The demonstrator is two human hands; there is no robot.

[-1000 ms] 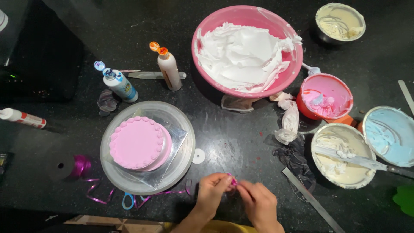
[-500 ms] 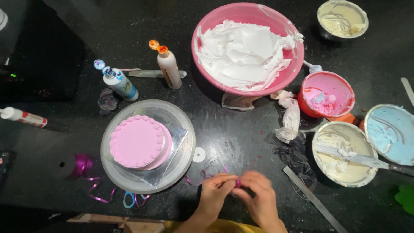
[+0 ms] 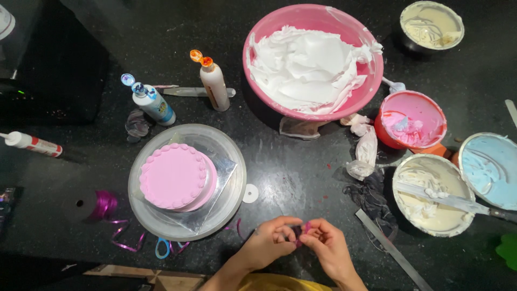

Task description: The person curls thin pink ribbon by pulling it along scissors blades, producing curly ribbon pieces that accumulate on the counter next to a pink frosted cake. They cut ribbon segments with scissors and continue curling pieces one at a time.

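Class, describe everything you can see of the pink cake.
The pink cake is small, round and smooth, coated in pale pink icing with a beaded border piped round its top edge. It sits upright on a shiny silver board, left of centre on a round grey turntable. Neither hand touches it.

Cake (image 3: 173, 175) on turntable (image 3: 226, 202), left of both hands (image 3: 274, 242) (image 3: 328, 248); two bottles (image 3: 153, 102) (image 3: 212, 83) behind it; big cream bowl (image 3: 371, 81) farther right; smaller bowls (image 3: 412, 118) (image 3: 431, 196) along counter's (image 3: 291, 172) right edge.
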